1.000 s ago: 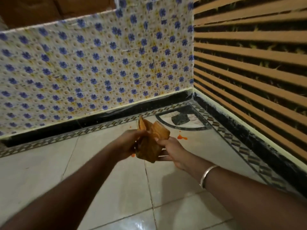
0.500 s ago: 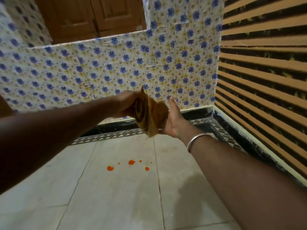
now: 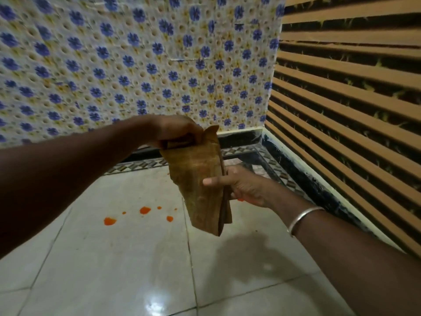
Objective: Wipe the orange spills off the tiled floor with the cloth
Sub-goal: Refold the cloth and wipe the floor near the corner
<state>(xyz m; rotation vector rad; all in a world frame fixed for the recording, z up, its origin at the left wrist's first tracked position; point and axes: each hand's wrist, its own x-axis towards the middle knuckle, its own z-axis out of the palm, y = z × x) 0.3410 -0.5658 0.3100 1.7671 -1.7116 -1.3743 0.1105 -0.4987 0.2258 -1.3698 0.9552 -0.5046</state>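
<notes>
A person holds a folded brown cloth [image 3: 200, 179] in the air above a pale tiled floor [image 3: 114, 258], near the floor's far right corner. The left hand [image 3: 175, 131] grips the cloth's top end, fingers curled down over it. The right hand [image 3: 241, 185] pinches the cloth about halfway down, thumb pressed on the near face and the fingers tucked behind. The cloth hangs nearly upright between the 2 hands, and its lower end is clear of the tiles.

The orange spills [image 3: 145, 210] lie on the floor toward its far edge, left of the hanging cloth: 3 larger drops and a few small specks strung in a loose row. 1 more orange spot shows just under the right hand.

A silver bangle [image 3: 303, 216] sits on the right wrist. A wall of blue-flowered tiles [image 3: 114, 65] runs along the floor's far edge, and a wall of tan and dark horizontal stripes [image 3: 353, 87] runs along its right edge. A black skirting [image 3: 239, 135] and a patterned border strip [image 3: 136, 165] mark the foot of the flowered wall.
</notes>
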